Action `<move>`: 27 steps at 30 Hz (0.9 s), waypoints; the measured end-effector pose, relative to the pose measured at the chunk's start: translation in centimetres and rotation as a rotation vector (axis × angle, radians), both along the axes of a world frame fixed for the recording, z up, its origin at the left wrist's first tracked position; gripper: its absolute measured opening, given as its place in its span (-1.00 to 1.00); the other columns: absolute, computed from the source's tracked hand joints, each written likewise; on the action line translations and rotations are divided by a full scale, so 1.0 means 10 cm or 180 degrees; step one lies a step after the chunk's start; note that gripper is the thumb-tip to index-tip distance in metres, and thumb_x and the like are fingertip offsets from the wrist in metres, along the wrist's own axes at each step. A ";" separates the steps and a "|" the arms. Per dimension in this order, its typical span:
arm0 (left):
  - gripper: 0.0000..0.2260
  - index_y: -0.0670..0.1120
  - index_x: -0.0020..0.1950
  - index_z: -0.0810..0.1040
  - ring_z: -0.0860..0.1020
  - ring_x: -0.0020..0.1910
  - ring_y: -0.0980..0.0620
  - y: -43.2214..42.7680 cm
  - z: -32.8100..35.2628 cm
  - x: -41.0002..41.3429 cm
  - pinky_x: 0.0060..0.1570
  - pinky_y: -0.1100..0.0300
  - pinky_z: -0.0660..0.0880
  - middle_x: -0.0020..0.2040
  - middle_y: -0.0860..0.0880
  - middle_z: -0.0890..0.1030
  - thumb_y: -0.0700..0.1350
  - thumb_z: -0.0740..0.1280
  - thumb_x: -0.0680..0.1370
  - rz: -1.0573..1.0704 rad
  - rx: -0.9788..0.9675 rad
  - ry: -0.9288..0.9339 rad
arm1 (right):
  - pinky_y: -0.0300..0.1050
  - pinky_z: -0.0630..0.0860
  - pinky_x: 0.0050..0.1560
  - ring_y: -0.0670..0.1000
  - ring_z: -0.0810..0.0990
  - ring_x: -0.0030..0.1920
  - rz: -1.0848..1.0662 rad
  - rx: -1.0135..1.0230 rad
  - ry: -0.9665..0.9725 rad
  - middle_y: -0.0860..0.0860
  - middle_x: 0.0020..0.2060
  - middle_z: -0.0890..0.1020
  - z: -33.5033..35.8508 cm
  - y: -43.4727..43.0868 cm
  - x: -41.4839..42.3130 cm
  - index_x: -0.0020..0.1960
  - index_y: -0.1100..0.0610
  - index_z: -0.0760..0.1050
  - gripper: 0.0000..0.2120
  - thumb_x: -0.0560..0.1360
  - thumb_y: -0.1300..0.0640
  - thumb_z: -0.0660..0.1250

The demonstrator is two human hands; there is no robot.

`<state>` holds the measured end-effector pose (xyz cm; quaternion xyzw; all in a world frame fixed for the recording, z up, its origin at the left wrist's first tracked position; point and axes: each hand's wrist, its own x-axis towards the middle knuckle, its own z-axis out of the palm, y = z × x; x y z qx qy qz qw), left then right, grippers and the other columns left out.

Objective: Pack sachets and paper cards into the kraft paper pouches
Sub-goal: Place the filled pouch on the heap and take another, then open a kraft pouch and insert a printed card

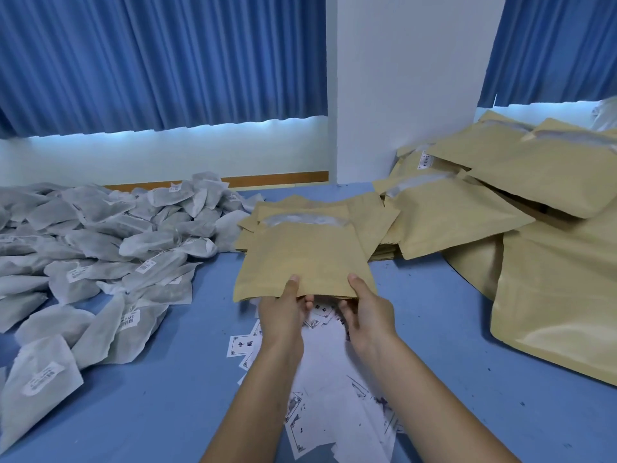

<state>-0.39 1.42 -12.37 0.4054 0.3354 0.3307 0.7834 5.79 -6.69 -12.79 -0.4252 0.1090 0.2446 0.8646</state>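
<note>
A flat kraft paper pouch (300, 255) with a clear window strip near its far end is held above the blue table. My left hand (283, 312) pinches its near edge, thumb on top and fingers underneath. My right hand (367, 312) grips the same edge a little to the right, thumb on top. White paper cards (334, 379) with dark print lie scattered on the table under my hands. A big heap of grey-white sachets (100, 255) with barcode labels covers the left of the table.
A low stack of empty kraft pouches (374, 215) lies just behind the held one. Larger kraft pouches (534, 228) are piled at the right. A white pillar (400, 95) and blue curtains (150, 61) stand behind the blue table (167, 396).
</note>
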 end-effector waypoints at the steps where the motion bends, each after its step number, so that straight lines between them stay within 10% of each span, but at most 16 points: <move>1: -0.97 -0.16 -0.05 0.50 0.44 -0.56 0.12 0.01 -0.02 -0.01 -0.53 0.32 0.42 -0.42 0.00 0.53 -0.21 0.31 0.57 0.0064 0.0038 -0.0009 | -0.30 0.56 -0.41 -0.02 0.56 -0.21 -0.0114 0.0041 0.0061 0.10 -0.11 0.60 -0.01 0.01 -0.02 -0.03 0.29 0.53 -0.88 0.49 0.24 0.39; 12: -0.95 -0.12 -0.10 0.52 0.44 -0.56 0.10 0.00 -0.13 -0.03 -0.50 0.29 0.44 -0.50 0.05 0.53 -0.21 0.32 0.57 0.0151 0.0163 -0.0077 | -0.28 0.53 -0.46 -0.07 0.55 -0.55 -0.0522 -0.0511 -0.0332 0.06 -0.37 0.59 -0.03 0.02 -0.04 -0.27 0.27 0.51 -0.81 0.50 0.26 0.38; 17: -0.95 -0.13 -0.08 0.54 0.46 -0.53 0.06 -0.02 -0.16 -0.02 -0.43 0.19 0.42 -0.46 0.02 0.55 -0.19 0.31 0.57 0.0167 0.0382 -0.0080 | -0.27 0.55 -0.42 0.05 0.63 -0.22 -0.0106 -0.0195 -0.0255 0.17 -0.16 0.63 -0.03 0.02 -0.06 -0.11 0.33 0.53 -0.89 0.49 0.27 0.39; 27: -0.93 -0.13 -0.12 0.56 0.51 -0.54 0.07 -0.01 -0.19 -0.03 -0.35 0.17 0.48 -0.48 0.03 0.58 -0.18 0.33 0.55 0.0243 0.0511 0.0016 | -0.30 0.53 -0.45 0.02 0.53 -0.35 0.0289 -0.0425 -0.0425 0.11 -0.25 0.60 0.00 0.01 -0.10 -0.08 0.28 0.53 -0.90 0.45 0.30 0.42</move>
